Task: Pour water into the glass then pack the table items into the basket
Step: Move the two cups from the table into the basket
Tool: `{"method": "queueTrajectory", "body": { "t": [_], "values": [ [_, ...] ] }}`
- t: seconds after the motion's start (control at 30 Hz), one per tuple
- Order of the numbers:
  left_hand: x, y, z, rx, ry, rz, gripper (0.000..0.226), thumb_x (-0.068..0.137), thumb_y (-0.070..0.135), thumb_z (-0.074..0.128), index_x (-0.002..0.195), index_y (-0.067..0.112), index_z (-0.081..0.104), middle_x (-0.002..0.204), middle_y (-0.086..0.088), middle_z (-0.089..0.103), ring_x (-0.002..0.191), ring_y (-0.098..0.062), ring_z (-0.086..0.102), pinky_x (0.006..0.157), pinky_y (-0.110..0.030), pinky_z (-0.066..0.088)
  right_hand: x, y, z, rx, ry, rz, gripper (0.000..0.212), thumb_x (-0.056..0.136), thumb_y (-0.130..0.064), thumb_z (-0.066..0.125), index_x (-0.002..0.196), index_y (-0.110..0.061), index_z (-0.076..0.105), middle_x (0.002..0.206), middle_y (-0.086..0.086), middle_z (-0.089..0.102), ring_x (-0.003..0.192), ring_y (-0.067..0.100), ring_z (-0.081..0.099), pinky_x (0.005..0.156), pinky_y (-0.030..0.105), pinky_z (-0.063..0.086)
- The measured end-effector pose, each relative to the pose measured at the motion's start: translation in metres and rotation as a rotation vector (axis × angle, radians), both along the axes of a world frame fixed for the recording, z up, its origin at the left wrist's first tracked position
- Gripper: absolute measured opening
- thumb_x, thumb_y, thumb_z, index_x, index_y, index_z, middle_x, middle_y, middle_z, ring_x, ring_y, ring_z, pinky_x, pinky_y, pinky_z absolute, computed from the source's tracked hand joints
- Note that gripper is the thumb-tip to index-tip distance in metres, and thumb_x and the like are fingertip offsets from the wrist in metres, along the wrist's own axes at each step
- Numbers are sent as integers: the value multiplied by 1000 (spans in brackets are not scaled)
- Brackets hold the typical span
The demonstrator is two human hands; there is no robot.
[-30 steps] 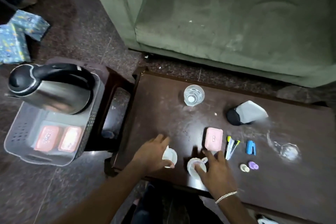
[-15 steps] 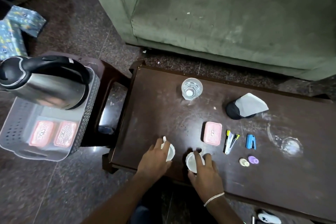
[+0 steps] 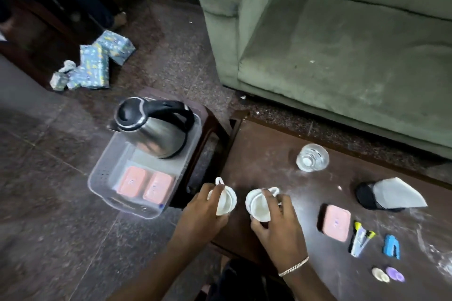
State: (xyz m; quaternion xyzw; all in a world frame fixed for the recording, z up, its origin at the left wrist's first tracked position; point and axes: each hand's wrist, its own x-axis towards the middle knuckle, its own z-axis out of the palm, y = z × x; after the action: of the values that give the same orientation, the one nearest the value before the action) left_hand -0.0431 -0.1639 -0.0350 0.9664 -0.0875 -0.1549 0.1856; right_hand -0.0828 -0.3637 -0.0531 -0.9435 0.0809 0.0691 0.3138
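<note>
My left hand (image 3: 203,212) grips a small white cup (image 3: 226,200), tilted on its side over the left end of the dark table (image 3: 269,154). Beside it, my right hand (image 3: 278,220) holds a second white cup (image 3: 258,205), its mouth facing left. The glass (image 3: 312,157) with water stands farther back on the table. Left of the table, the clear basket (image 3: 102,178) sits on a stool, holding the steel kettle (image 3: 156,129) and two pink boxes (image 3: 144,184).
On the table lie a third pink box (image 3: 335,222), markers (image 3: 359,241), a blue stapler (image 3: 391,246), two small discs (image 3: 387,275) and a black holder with white paper (image 3: 389,194). A green sofa (image 3: 342,44) stands behind. Wrapped packages (image 3: 95,66) lie on the floor.
Both hands have closed on the white cups and lifted them, tilting them and carrying them left toward the table's end. The camera has swung left, showing more floor.
</note>
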Motion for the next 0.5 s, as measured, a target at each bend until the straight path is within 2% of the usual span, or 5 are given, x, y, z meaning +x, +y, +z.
{"method": "queueTrajectory", "body": {
  "t": [0.1,0.2,0.3,0.37,0.5],
  "values": [
    [20,52,29,2,-91,98,70,78,41,82,138,17,56,124,-5,60,102,-31,67,75,-40,58,37,43,23,44,-132,62,73,66,-33,82,133,-26,55,105,1,49,84,25,60,62,34,56],
    [39,106,47,36,-127,197,73,76,37,87,138,14,56,125,-8,61,102,-35,67,78,-41,57,70,87,40,61,-212,148,71,70,-40,78,135,-29,53,107,-2,48,87,21,58,66,30,53],
    [57,158,54,51,-109,331,71,74,33,89,135,15,58,126,-10,61,105,-38,66,84,-44,55,96,132,44,69,-239,214,68,73,-46,70,137,-28,53,110,1,52,94,24,57,76,37,55],
    [70,188,51,58,-104,399,70,72,29,90,133,14,59,125,-13,62,105,-40,66,87,-46,55,110,159,41,2,-243,243,69,72,-51,69,135,-28,55,110,3,56,93,27,56,74,42,52],
    [92,227,34,94,-108,489,71,72,30,89,134,17,57,127,-13,60,106,-40,64,86,-45,52,128,199,23,-142,-226,269,72,64,-52,70,131,-30,54,114,2,59,95,28,52,73,42,43]
  ]
}}
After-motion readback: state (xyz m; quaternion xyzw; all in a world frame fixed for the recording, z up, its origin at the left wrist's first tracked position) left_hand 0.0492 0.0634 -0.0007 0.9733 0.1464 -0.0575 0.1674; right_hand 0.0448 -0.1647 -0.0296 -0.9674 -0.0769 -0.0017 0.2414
